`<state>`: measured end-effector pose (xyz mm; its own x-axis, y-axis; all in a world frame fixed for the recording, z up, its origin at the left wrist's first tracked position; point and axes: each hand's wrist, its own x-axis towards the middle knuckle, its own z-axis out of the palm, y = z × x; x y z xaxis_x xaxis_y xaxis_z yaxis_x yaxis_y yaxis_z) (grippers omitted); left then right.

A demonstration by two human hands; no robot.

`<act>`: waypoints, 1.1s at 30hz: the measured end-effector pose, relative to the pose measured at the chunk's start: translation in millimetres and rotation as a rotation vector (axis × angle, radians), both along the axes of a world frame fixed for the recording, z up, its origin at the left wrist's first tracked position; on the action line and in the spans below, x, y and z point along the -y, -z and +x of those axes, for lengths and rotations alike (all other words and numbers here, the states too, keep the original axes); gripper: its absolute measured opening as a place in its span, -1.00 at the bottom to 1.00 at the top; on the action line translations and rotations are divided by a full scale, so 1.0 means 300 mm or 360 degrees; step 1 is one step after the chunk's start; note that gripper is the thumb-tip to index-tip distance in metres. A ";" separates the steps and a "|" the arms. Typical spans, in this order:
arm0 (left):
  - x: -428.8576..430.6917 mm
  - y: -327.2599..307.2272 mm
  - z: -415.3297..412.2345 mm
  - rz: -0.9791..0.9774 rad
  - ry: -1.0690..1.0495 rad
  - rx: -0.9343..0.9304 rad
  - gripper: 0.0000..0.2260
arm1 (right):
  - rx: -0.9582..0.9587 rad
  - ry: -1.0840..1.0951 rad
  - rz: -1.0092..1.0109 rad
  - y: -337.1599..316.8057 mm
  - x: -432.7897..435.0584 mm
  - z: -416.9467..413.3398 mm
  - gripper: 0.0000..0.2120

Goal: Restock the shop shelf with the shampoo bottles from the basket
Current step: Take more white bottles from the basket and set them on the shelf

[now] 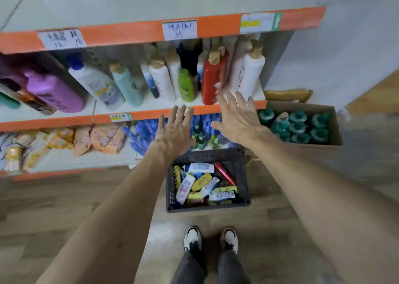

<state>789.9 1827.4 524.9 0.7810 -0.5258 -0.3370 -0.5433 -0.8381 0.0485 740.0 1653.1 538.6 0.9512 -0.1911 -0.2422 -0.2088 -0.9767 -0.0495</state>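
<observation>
Your left hand [174, 130] and right hand [237, 119] hover at the shelf [151, 107] lip, each grip wide and empty; shampoo bottles [203, 182] lie piled in the basket [207, 207] below them, so reach down next.

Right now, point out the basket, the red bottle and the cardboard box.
basket [207, 208]: head view, its near wall.
red bottle [210, 78]: head view, front of its body.
cardboard box [335, 130]: head view, its right wall.
</observation>
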 end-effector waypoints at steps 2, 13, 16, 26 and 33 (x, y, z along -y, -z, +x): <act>-0.006 0.169 -0.014 -0.0004 -0.0023 -0.0078 -0.26 | -0.0033 0.0040 0.0036 0.165 0.003 -0.013 -0.24; -0.017 1.334 -0.100 0.0078 0.0021 -0.0351 -0.33 | -0.0286 0.0100 0.0293 1.328 0.088 -0.147 -0.35; -0.037 1.638 -0.106 0.0127 0.0050 -0.0401 -0.35 | -0.0418 0.0081 0.0327 1.632 0.094 -0.163 -0.40; 0.032 2.405 -0.009 0.0076 -0.0015 -0.0542 -0.35 | -0.0808 0.0020 0.0339 2.412 0.164 -0.128 -0.67; 0.038 2.404 0.046 0.0009 -0.0122 -0.0419 -0.51 | -0.0697 0.0133 0.0361 2.405 0.204 -0.092 -0.60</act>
